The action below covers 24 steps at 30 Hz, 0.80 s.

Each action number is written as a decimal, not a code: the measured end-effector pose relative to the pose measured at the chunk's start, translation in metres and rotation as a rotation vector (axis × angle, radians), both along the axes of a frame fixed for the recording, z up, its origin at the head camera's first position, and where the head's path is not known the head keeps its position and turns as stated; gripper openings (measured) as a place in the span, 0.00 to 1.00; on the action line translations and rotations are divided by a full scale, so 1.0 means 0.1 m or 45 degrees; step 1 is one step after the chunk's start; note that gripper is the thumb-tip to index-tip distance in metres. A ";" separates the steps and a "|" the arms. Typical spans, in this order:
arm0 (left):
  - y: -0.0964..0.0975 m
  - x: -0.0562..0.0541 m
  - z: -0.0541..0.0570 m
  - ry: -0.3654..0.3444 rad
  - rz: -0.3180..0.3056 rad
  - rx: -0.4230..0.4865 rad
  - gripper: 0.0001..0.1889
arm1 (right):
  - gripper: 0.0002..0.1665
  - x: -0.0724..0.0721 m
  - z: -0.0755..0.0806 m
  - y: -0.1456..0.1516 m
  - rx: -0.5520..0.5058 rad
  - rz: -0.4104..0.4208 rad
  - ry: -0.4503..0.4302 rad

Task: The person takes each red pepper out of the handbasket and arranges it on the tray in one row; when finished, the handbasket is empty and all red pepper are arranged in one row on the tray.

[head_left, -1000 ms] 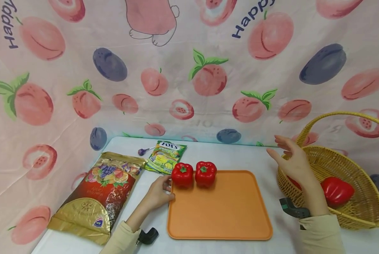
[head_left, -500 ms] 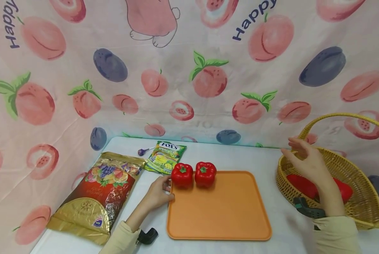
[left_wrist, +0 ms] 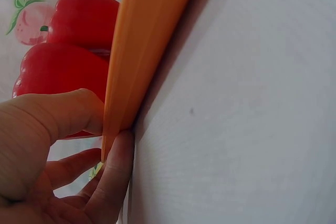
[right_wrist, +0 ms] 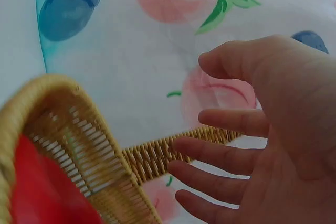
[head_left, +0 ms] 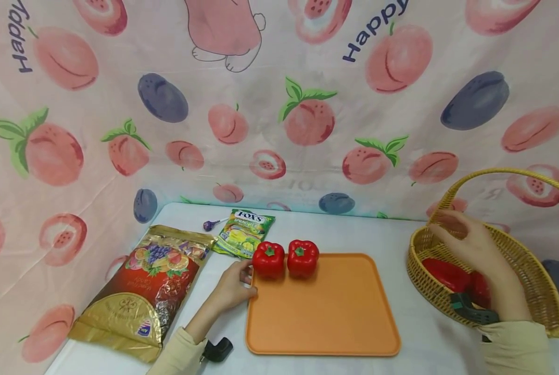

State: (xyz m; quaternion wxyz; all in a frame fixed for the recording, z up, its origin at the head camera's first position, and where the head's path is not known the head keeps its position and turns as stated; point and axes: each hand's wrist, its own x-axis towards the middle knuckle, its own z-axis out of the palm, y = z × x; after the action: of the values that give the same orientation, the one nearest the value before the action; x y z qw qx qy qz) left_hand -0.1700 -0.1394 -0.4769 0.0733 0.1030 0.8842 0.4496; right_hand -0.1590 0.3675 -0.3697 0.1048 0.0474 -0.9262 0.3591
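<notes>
On the orange tray (head_left: 324, 312), two red bell peppers (head_left: 268, 259) sit side by side at the upper left corner. My left hand (head_left: 232, 286) pinches the tray's left rim; in the left wrist view the thumb lies on the inner side and fingers sit along the outside of the orange rim (left_wrist: 147, 35). Over the yellow wicker basket (head_left: 424, 281) hovers my right hand (head_left: 471, 247), fingers relaxed and holding nothing. Inside the basket lie red peppers (head_left: 448, 273), partly hidden by the right wrist. The right wrist view has the spread fingers beside the basket's handle (right_wrist: 152, 158).
Left of the tray lies a large gold and red candy bag (head_left: 148, 291). Behind the tray are a green Fox's candy bag (head_left: 244, 232) and a lollipop (head_left: 209, 225). The basket's tall handle (head_left: 509, 171) arches up at the right. A fruit-print cloth (head_left: 279, 104) hangs behind the white table.
My right hand has moved right, from the basket's left edge to over its inside, still holding nothing. The left hand stays at the tray's rim, and the tray and its peppers have not moved.
</notes>
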 end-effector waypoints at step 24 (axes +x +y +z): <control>0.00 0.01 0.01 0.028 -0.006 0.021 0.35 | 0.33 -0.05 -0.01 0.40 0.266 0.138 -0.314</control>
State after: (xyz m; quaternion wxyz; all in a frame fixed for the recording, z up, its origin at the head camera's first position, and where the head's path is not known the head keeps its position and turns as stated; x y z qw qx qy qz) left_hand -0.1694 -0.1394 -0.4762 0.0638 0.1105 0.8809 0.4557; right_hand -0.1635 0.4079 -0.3706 -0.0347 0.0634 -0.9605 0.2689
